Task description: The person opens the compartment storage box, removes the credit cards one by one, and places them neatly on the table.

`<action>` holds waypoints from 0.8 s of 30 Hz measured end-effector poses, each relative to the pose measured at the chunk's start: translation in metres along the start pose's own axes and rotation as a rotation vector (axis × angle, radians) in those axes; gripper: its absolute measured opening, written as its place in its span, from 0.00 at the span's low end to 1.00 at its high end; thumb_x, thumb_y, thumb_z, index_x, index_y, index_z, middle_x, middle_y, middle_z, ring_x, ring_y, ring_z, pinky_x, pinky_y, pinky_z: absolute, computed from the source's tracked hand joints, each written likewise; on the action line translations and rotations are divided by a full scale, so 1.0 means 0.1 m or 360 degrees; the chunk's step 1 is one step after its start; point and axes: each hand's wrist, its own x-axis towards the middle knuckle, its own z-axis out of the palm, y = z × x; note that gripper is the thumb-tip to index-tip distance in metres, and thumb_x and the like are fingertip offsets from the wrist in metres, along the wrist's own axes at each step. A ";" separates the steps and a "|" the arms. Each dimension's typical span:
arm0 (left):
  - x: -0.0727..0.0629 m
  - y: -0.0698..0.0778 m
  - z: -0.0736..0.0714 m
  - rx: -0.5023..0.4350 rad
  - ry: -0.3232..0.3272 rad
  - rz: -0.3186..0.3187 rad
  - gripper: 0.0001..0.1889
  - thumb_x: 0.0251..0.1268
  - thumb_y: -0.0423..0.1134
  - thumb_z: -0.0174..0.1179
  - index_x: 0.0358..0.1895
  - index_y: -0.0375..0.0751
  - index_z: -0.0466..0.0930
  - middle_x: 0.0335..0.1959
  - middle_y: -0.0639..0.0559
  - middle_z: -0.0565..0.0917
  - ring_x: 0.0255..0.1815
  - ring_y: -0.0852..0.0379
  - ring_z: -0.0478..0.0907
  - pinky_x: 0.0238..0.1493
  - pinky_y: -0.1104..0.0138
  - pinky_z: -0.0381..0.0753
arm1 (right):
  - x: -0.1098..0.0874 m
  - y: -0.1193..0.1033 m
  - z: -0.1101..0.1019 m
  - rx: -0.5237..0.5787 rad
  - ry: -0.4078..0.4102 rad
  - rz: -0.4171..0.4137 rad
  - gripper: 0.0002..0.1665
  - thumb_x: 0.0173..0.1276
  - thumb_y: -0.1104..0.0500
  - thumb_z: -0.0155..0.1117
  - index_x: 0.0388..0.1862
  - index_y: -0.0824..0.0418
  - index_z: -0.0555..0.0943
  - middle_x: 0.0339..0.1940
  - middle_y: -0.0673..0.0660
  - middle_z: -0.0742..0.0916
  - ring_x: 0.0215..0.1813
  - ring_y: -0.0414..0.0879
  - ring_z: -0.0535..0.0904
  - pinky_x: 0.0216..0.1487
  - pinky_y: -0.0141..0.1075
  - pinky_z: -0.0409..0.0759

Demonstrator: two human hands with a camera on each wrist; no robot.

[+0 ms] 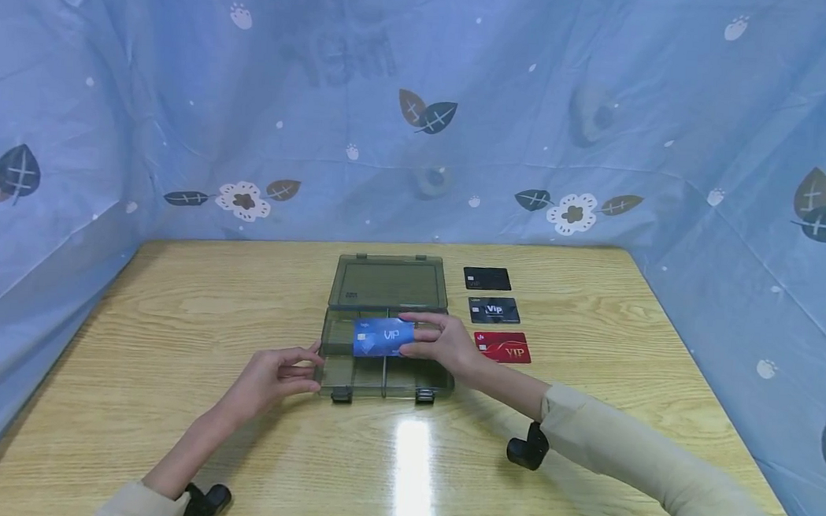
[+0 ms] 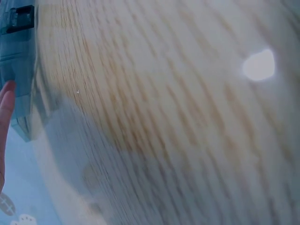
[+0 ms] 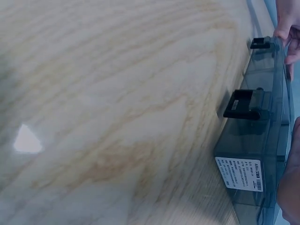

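Note:
A translucent grey divider box (image 1: 338, 372) lies with its lid (image 1: 390, 283) folded back on the wooden table. Over its compartments is a blue VIP card (image 1: 383, 337), tilted, its right end pinched between the thumb and fingers of my right hand (image 1: 450, 345). My left hand (image 1: 274, 376) touches the box's left wall with loosely bent fingers; a fingertip (image 2: 6, 96) also shows against the wall in the left wrist view. Seen from the right wrist, the box's front latch (image 3: 243, 104) hangs outward, near a white label (image 3: 240, 174); the blue card is not visible there.
Right of the box lie a black card (image 1: 487, 278), a dark Vip card (image 1: 495, 310) and a red VIP card (image 1: 503, 347) in a column. Blue patterned cloth (image 1: 350, 128) rises behind the table (image 1: 227, 286) and along both sides.

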 end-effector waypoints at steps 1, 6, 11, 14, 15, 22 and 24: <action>0.00 0.00 0.00 -0.0001 0.0000 -0.0004 0.18 0.54 0.30 0.68 0.49 0.28 0.81 0.59 0.29 0.74 0.48 0.40 0.82 0.45 0.67 0.86 | -0.01 0.00 -0.01 0.0002 -0.0001 0.0000 0.31 0.60 0.72 0.67 0.64 0.65 0.74 0.49 0.67 0.85 0.46 0.54 0.85 0.52 0.41 0.84; 0.00 0.01 0.00 -0.0006 0.0000 0.0001 0.18 0.54 0.30 0.68 0.49 0.28 0.81 0.61 0.30 0.73 0.47 0.41 0.82 0.44 0.67 0.86 | -0.08 0.00 -0.05 0.0001 -0.0024 0.0001 0.33 0.59 0.72 0.68 0.65 0.66 0.73 0.50 0.68 0.84 0.47 0.55 0.85 0.51 0.39 0.84; 0.00 0.02 0.01 0.0003 0.0005 -0.0006 0.18 0.54 0.30 0.69 0.48 0.28 0.81 0.59 0.30 0.74 0.47 0.41 0.82 0.45 0.67 0.86 | -0.14 -0.01 -0.12 0.0017 -0.0060 0.0005 0.33 0.60 0.73 0.67 0.65 0.66 0.72 0.49 0.67 0.85 0.45 0.53 0.85 0.50 0.38 0.85; 0.00 0.01 0.01 -0.0002 0.0005 -0.0014 0.18 0.54 0.31 0.69 0.49 0.29 0.81 0.60 0.30 0.74 0.47 0.40 0.82 0.45 0.67 0.86 | -0.18 -0.01 -0.16 0.0026 -0.0078 -0.0008 0.33 0.60 0.73 0.66 0.65 0.66 0.72 0.49 0.67 0.85 0.45 0.53 0.86 0.50 0.38 0.85; 0.00 0.01 0.01 0.0000 0.0006 -0.0018 0.18 0.54 0.31 0.69 0.49 0.29 0.81 0.59 0.30 0.74 0.47 0.40 0.82 0.45 0.67 0.86 | -0.20 0.00 -0.18 0.0033 -0.0080 -0.0011 0.33 0.60 0.73 0.66 0.65 0.66 0.72 0.48 0.68 0.85 0.44 0.53 0.86 0.50 0.39 0.85; 0.01 0.01 0.01 0.0015 0.0013 -0.0035 0.18 0.54 0.31 0.69 0.49 0.29 0.81 0.55 0.29 0.78 0.47 0.40 0.82 0.45 0.66 0.86 | -0.31 0.06 -0.28 0.0033 -0.0066 -0.0006 0.33 0.59 0.71 0.69 0.64 0.66 0.73 0.49 0.67 0.84 0.49 0.54 0.84 0.52 0.37 0.84; 0.02 0.02 0.01 0.0022 0.0014 -0.0021 0.18 0.54 0.31 0.69 0.49 0.29 0.81 0.53 0.30 0.79 0.47 0.41 0.82 0.45 0.66 0.86 | -0.33 0.07 -0.32 0.0028 -0.0063 -0.0012 0.33 0.58 0.70 0.70 0.64 0.66 0.73 0.49 0.67 0.84 0.49 0.54 0.84 0.52 0.37 0.84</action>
